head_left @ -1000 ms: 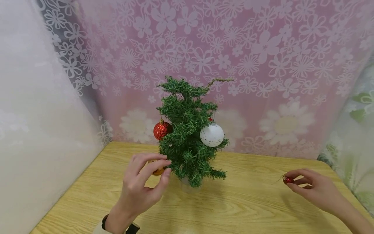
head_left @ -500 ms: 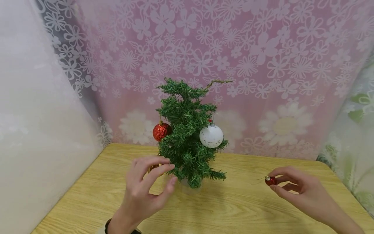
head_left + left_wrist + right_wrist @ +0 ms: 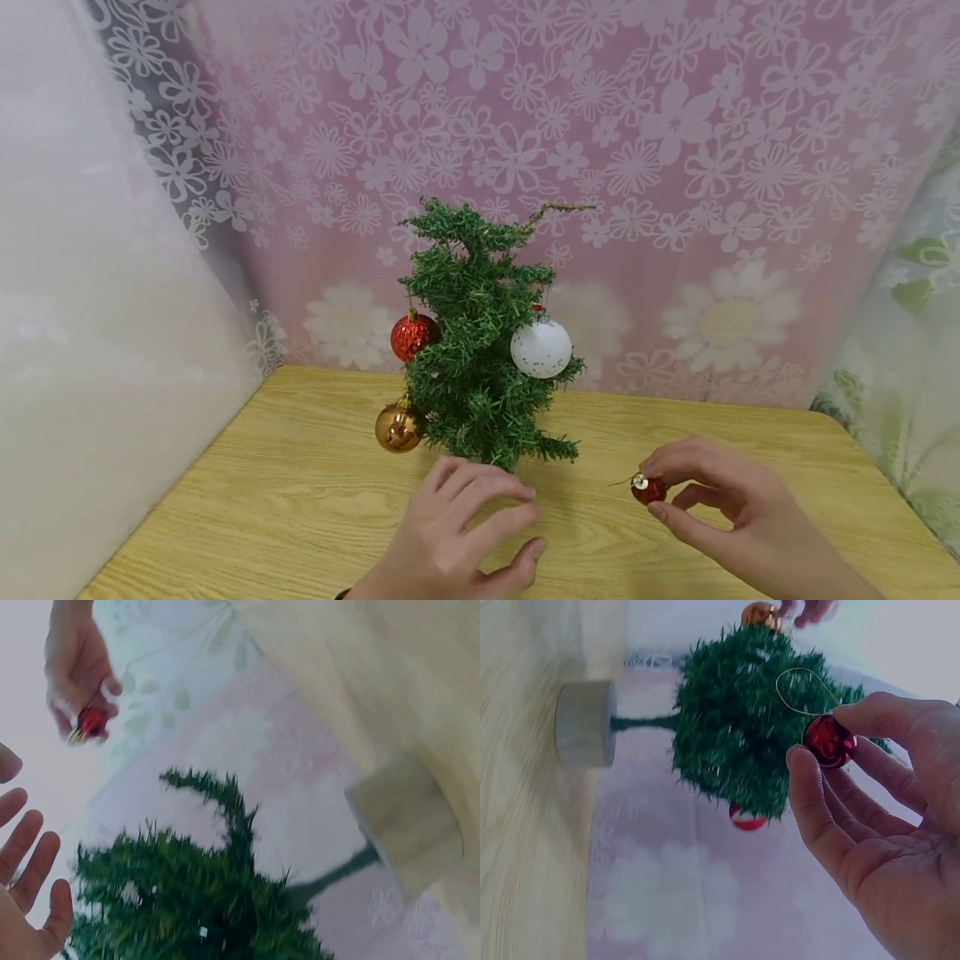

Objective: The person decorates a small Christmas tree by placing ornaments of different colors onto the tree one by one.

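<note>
A small green artificial Christmas tree (image 3: 480,333) stands upright on the table, with a round base (image 3: 586,724) under its thin trunk. Between thumb and fingers, my right hand (image 3: 738,508) pinches a small shiny red bauble (image 3: 830,741); a thin gold loop trails from its cap. My left hand (image 3: 468,529) is in front of the tree, fingers spread and loosely bent, holding nothing. On the tree's left side hang a red bauble (image 3: 413,336) and, lower, a gold bauble (image 3: 398,427). A white speckled bauble (image 3: 542,348) hangs on the right.
The wooden table (image 3: 300,500) reaches back to a pink floral curtain (image 3: 480,100). A pale wall (image 3: 112,292) borders it on the left, and a leaf-patterned curtain (image 3: 918,333) on the right. A bare twig (image 3: 558,208) sticks out at the tree's top right.
The left hand has let go of the gold bauble, now hanging at the tree's lower left, and moved right and toward me. The right hand has carried its red bauble left toward the tree.
</note>
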`<action>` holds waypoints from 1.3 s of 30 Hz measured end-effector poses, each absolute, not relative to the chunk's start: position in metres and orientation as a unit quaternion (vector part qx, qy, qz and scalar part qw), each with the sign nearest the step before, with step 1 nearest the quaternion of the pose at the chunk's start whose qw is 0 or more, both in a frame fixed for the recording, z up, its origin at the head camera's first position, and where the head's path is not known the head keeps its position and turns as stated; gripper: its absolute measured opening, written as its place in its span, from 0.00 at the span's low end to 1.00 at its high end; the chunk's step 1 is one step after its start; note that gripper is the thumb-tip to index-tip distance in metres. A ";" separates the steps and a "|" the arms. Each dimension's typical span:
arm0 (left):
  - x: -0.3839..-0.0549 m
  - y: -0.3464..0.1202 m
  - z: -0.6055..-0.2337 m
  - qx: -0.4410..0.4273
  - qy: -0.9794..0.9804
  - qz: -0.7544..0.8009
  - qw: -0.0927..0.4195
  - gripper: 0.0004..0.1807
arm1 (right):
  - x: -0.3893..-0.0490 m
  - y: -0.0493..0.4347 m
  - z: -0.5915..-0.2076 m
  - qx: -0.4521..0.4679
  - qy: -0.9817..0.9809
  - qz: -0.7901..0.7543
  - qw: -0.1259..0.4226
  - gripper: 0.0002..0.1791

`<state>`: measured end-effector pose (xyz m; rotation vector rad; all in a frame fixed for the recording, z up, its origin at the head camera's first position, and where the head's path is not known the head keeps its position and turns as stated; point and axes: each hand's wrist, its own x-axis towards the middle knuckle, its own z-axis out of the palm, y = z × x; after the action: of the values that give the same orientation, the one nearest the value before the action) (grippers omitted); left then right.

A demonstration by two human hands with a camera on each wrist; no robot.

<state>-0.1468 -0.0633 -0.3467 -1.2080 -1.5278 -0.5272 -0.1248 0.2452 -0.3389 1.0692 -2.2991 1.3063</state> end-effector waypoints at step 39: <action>-0.153 -0.046 -0.365 -0.472 -0.639 -0.269 0.544 0.08 | -0.128 0.199 -0.359 0.483 -0.748 0.406 0.205 0.23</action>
<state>-0.1532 -0.0462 -0.3648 -1.1208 -1.5172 -0.6383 -0.1280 0.1990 -0.3591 1.3455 -2.0869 1.1322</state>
